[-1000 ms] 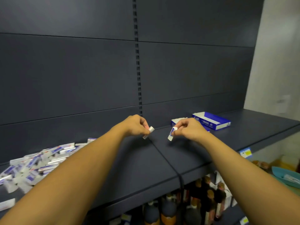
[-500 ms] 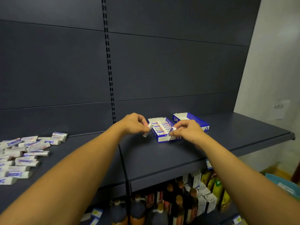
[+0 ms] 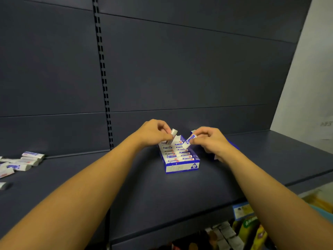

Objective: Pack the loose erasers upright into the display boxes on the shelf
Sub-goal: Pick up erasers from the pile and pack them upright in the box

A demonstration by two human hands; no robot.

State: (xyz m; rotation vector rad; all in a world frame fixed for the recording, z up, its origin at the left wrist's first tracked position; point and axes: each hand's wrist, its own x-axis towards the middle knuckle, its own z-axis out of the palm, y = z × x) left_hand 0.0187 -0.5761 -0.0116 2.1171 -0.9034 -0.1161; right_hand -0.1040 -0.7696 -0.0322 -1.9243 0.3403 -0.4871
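Left hand (image 3: 153,131) pinched small white wrapped eraser (image 3: 172,136), tilted, over back left of blue-and-white cardboard display box (image 3: 182,166). Right hand (image 3: 210,141) pinched white eraser with blue sleeve (image 3: 189,141), tilted, over box's back right. Box sat mid-shelf on dark grey metal shelf (image 3: 180,195), well back from front edge, rows of erasers packed inside. Heap of loose white-and-blue erasers (image 3: 21,162) lay at shelf's left end. Second blue box (image 3: 232,142) mostly hidden behind right hand.

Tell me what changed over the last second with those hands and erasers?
Both hands moved right along the shelf to the display box; the left hand and right hand now hover over its far end. Unchanged: each pinches one eraser; the loose pile stays put.
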